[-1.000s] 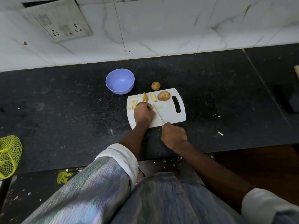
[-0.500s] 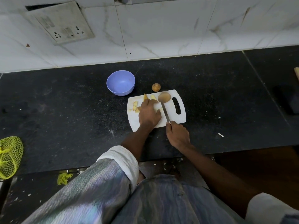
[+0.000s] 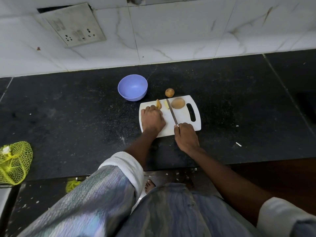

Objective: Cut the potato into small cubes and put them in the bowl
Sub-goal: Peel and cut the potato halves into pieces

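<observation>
A white cutting board (image 3: 181,124) is lying on the dark speckled surface (image 3: 68,117), its handle slot facing right. The right hand (image 3: 186,136) is curling around the handle of a knife (image 3: 171,113) at the near edge of the board, and the blade is stretching away toward the far edge, its tip ending between a pale potato strip (image 3: 166,105) on its left and a potato half (image 3: 177,103) on its right. The potato half is sitting skin up in the far right part of the board, just left of the slot. The left hand (image 3: 153,118) is resting knuckles up on the left part of the board, its fingers bending down over something there; whether they are gripping a piece or only pressing on the board cannot be told, since the hand is covering that spot. Just beyond its fingertips an orange-yellow potato wedge (image 3: 159,105) is lying near the far edge. The two hands are staying apart, with bare board between them.

A small whole potato (image 3: 169,92) is sitting on the surface just beyond the far edge of the board. A lilac bowl (image 3: 132,87) is standing farther left, near the board's far left corner but not touching it, with nothing visible inside. At the left edge a yellow mesh bag (image 3: 14,163) is lying on the surface. A switch plate (image 3: 73,25) is hanging on the tiled wall (image 3: 188,31) behind.
</observation>
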